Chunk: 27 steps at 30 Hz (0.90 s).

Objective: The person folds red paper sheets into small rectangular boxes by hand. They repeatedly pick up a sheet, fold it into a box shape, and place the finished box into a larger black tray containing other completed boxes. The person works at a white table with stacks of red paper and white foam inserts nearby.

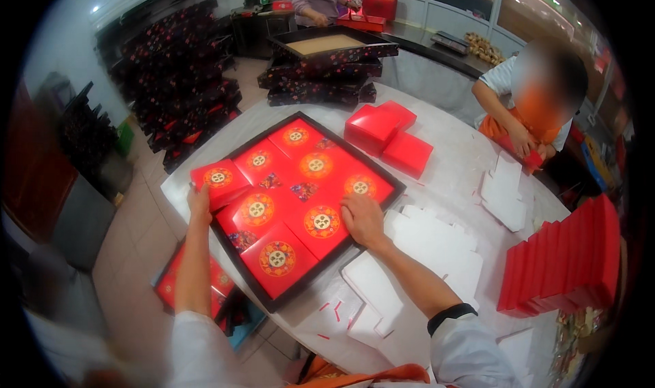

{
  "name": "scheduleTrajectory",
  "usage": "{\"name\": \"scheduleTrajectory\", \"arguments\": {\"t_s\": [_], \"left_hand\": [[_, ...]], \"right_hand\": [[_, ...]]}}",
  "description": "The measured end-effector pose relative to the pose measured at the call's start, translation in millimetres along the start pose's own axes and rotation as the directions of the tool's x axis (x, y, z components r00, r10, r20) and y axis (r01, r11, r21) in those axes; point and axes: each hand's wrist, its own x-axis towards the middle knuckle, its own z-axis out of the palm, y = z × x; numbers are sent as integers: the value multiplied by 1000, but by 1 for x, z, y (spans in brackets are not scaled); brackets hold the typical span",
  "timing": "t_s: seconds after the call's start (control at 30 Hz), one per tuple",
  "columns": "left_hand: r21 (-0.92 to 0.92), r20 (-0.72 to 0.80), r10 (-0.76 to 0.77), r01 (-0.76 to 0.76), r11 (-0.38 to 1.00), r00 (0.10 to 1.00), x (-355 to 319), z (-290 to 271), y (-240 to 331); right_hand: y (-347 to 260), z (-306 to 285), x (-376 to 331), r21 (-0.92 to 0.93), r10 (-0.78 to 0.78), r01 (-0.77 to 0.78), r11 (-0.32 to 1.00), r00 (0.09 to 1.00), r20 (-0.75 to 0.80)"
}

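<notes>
A black-rimmed square tray (310, 117) lies on the table, filled with red boxes bearing round gold-and-orange medallions. At its left side, my left hand (199, 205) is closed on a red box (222, 178), which sits tilted and raised above the neighbouring boxes and overlaps the tray's rim. My right hand (363, 221) rests on the boxes near the tray's right rim, fingers slightly bent and apart, holding nothing. Just below those fingers is another medallion box (321, 222). Small dark patterned patches show between some boxes.
Plain red boxes (389, 134) stand beyond the tray. Flat white cardboard blanks (437, 248) lie right of it, and red boxes are stacked (559, 265) at far right. Patterned black trays (324, 70) are piled behind. A co-worker (532, 101) handles red card; another person (317, 2) stands farther back.
</notes>
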Motion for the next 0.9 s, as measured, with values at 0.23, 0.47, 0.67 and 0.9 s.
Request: {"name": "scheduleTrajectory", "arguments": {"t_s": [0.23,0.47,0.67,0.9], "left_hand": [[248,55,10,-24,969,998,29,-18,-13],[968,35,189,-81,238,981,-14,13,21],[941,-114,198,43,335,974,-13,12,13],[776,-162,186,9,631,969,-2,4,-19]], "right_hand": [[-7,2,3,24,-14,14,1000,1000,-16],[-2,-5,0,-3,-2,2,1000,1000,-25],[-3,-2,1,-6,-8,7,1000,999,-31],[-4,-2,1,-13,3,-3,1000,1000,-27]]}}
